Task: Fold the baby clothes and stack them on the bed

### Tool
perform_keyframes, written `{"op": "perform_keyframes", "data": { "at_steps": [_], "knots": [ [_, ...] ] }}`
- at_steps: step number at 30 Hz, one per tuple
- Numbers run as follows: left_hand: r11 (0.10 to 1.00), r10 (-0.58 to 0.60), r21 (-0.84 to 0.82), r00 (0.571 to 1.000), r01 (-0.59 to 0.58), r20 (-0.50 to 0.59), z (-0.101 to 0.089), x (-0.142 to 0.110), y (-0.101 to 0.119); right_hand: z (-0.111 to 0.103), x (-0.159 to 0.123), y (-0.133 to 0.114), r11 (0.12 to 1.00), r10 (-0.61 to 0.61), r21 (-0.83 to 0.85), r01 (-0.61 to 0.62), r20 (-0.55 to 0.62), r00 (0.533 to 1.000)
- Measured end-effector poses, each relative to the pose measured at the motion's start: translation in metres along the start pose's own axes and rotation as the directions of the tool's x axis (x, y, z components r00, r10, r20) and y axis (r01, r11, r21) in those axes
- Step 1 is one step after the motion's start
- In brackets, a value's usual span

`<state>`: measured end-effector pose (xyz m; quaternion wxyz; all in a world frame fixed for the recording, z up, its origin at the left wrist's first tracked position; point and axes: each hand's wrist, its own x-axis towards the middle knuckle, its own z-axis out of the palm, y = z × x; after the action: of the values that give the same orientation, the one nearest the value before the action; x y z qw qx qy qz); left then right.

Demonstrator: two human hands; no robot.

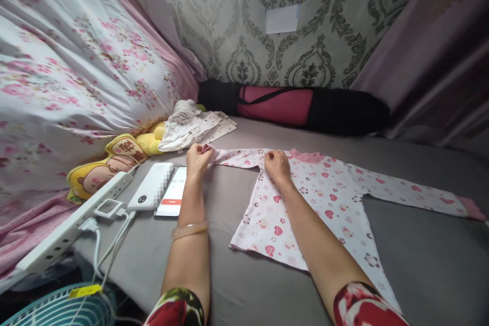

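Observation:
A white long-sleeved child's shirt (317, 204) with pink hearts and flowers lies spread on the grey sheet. Its collar and cuffs are pink. My left hand (198, 160) is closed on the cuff of the sleeve at the left, holding that sleeve out sideways. At the shoulder of the same sleeve, my right hand (277, 167) pinches the cloth beside the collar. The other sleeve (416, 189) stretches out to the right, untouched. My right forearm covers part of the shirt's front.
A white power bank (153, 187) and a phone (172, 198) lie left of my left forearm, beside a power strip (76, 221) with cables. Folded printed cloth (191, 130) and yellow plush things (151, 138) sit behind. A long black-and-red bag (282, 107) lies along the wall. A teal fan (57, 308) stands at lower left.

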<state>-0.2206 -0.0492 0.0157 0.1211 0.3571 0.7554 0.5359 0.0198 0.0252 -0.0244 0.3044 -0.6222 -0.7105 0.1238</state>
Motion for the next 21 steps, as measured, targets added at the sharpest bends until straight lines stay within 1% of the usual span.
{"op": "perform_keyframes", "data": {
  "at_steps": [2,4,7,9,12,14,15,17,19,21],
  "knots": [
    [0.987,0.044,-0.153,0.999,-0.047,-0.024,0.001,0.003,0.008,-0.001,-0.002,-0.003,1.000,0.004,-0.028,-0.005,-0.005,1.000],
    [0.963,0.065,-0.261,0.997,-0.073,-0.040,0.000,0.007,0.016,-0.003,-0.004,-0.007,0.998,0.004,-0.061,-0.005,-0.002,1.000],
    [0.960,0.067,-0.272,0.997,-0.071,-0.024,-0.005,0.020,0.026,-0.006,-0.009,-0.012,0.993,-0.010,-0.116,0.010,0.006,1.000],
    [0.956,0.095,-0.282,0.995,-0.082,0.032,-0.010,0.032,0.029,-0.007,-0.011,-0.014,0.990,-0.023,-0.140,0.024,0.012,1.000],
    [0.944,0.160,-0.314,0.973,-0.101,0.169,-0.016,0.049,0.024,-0.007,-0.013,-0.015,0.987,-0.031,-0.157,0.035,0.026,0.999],
    [0.964,0.157,-0.248,0.956,-0.093,0.250,-0.016,0.059,0.015,-0.007,-0.014,-0.016,0.984,-0.038,-0.176,0.042,0.026,0.999],
    [0.980,0.136,-0.178,0.953,-0.089,0.270,-0.016,0.063,0.009,-0.006,-0.014,-0.016,0.981,-0.042,-0.188,0.046,0.023,0.999],
    [0.993,0.108,0.013,0.955,-0.116,0.276,-0.013,0.070,-0.003,-0.005,-0.015,-0.016,0.975,-0.053,-0.213,0.056,0.021,0.998],
    [0.953,0.129,0.233,0.957,-0.192,0.262,-0.010,0.074,-0.012,-0.004,-0.015,-0.016,0.971,-0.068,-0.229,0.072,0.025,0.997],
    [0.860,0.181,0.421,0.945,-0.287,0.273,-0.008,0.076,-0.016,-0.004,-0.016,-0.017,0.968,-0.087,-0.234,0.092,0.028,0.996]
  ]
}}
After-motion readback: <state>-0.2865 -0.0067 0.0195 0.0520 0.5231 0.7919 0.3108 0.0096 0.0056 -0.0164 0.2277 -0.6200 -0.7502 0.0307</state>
